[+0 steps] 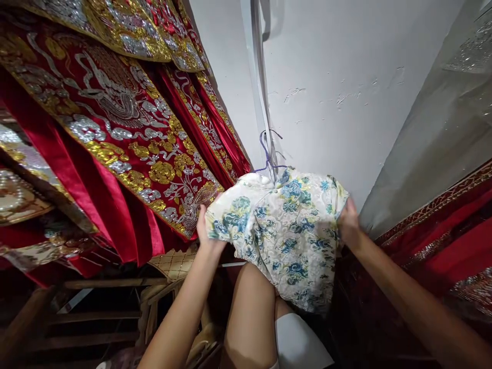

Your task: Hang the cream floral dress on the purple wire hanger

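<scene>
A white short-sleeved top [292, 230] with blue and yellow-green flowers is spread out in front of me. The hook of a purple hanger [266, 148] rises from its collar, and the rest of the hanger is inside the cloth. My left hand [205, 228] is closed on one sleeve, with the thumb showing upright at its edge. At the opposite sleeve, my right hand [349, 223] grips the cuff, its fingers partly hidden and a little blurred. The garment's lower part hangs over my bare leg [251, 318].
Red garments [126, 113] with gold and silver embroidery hang on the left. A white wall [326, 66] with a pale vertical pole [255, 61] stands ahead. On the right are plastic-covered clothing [423, 138] and red fabric [442, 225]. Wooden furniture [103, 318] lies low on the left.
</scene>
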`<state>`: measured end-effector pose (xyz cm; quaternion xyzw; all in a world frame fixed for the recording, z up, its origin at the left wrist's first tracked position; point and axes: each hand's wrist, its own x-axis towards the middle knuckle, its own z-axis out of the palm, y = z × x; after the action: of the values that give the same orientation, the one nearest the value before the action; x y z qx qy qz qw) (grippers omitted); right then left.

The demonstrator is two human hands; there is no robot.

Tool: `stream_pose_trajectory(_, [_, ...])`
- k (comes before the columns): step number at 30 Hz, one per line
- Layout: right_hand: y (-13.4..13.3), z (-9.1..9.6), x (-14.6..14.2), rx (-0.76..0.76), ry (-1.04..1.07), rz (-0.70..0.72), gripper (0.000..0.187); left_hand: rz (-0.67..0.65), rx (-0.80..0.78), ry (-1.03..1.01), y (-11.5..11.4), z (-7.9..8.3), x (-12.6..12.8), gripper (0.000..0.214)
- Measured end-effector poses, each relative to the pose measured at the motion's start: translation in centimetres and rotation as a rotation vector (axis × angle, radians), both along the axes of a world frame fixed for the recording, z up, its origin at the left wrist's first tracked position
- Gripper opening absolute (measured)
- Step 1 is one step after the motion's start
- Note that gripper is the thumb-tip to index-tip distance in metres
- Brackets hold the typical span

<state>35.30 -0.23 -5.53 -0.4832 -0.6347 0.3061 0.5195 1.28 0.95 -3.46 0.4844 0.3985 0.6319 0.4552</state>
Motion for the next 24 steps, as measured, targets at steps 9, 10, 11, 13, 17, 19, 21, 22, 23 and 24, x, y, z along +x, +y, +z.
stream_pose_trajectory(9, [2.5, 10.0, 0.2, 0.150, 0.377, 0.012, 0.068, 0.070, 0.172, 0.292, -0.5, 8.0, -0.3, 0.060])
stream_pose_trajectory(10, [1.3, 10.9, -0.8, 0.154, 0.326, 0.098, 0.071, 0.108, 0.201, 0.376, -0.5, 8.1, -0.3, 0.054])
stream_pose_trajectory(11, [-0.3, 11.5, -1.7, 0.152, 0.262, 0.205, 0.075, 0.150, 0.229, 0.456, -0.5, 7.9, -0.2, 0.049])
stream_pose_trajectory(13, [-4.0, 11.7, -3.4, 0.133, 0.135, 0.411, 0.082, 0.242, 0.282, 0.571, -0.6, 7.0, 0.0, 0.039])
stream_pose_trajectory(17, [-10.2, 10.3, -5.0, 0.129, -0.172, 0.921, 0.088, 0.394, 0.341, 0.488, -0.9, 4.3, 1.2, 0.051])
stream_pose_trajectory(19, [-10.8, 9.7, -5.4, 0.166, -0.296, 1.059, 0.080, 0.407, 0.326, 0.298, -1.1, 3.7, 2.2, 0.066])
stream_pose_trajectory(21, [-9.8, 9.0, -6.0, 0.288, -0.372, 0.868, 0.076, 0.282, 0.267, 0.088, -1.6, 3.9, 3.6, 0.070])
stream_pose_trajectory(22, [-8.9, 8.6, -6.4, 0.372, -0.431, 0.709, 0.078, 0.174, 0.229, -0.010, -1.9, 4.2, 4.3, 0.068])
stream_pose_trajectory(23, [-7.9, 7.9, -6.8, 0.463, -0.498, 0.564, 0.084, 0.059, 0.184, -0.094, -2.3, 4.6, 5.2, 0.065])
stream_pose_trajectory(24, [-7.0, 7.2, -7.2, 0.546, -0.571, 0.454, 0.091, -0.042, 0.137, -0.162, -2.8, 5.0, 6.0, 0.061])
